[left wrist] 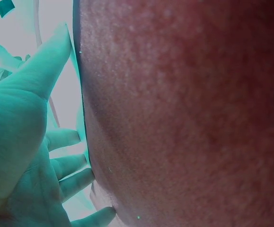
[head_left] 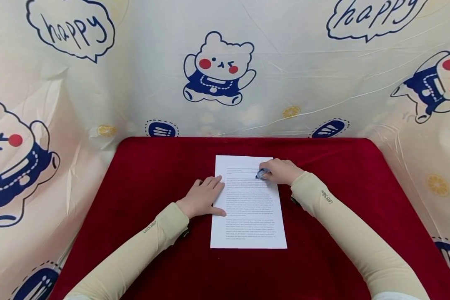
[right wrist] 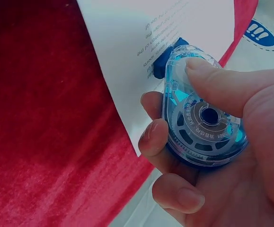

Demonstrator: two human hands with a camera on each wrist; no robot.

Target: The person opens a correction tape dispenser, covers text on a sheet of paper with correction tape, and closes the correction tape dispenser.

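Observation:
A printed sheet of paper lies flat on the red cloth. My left hand rests across its left edge, fingers spread and fairly straight. In the left wrist view that hand appears at the left, fingertips along the edge of the surface. Near the sheet's upper right edge, my right hand grips a clear and blue correction tape. Up close in the right wrist view, the thumb lies over the rounded case of the correction tape, fingers curled beneath. Its blue tip end is at the printed lines; whether it touches cannot be told.
Red velvety cloth covers the table around the sheet. Behind and beside the table hangs a pale curtain printed with bears, orange slices and "happy" bubbles. Both forearms wear cream sleeves.

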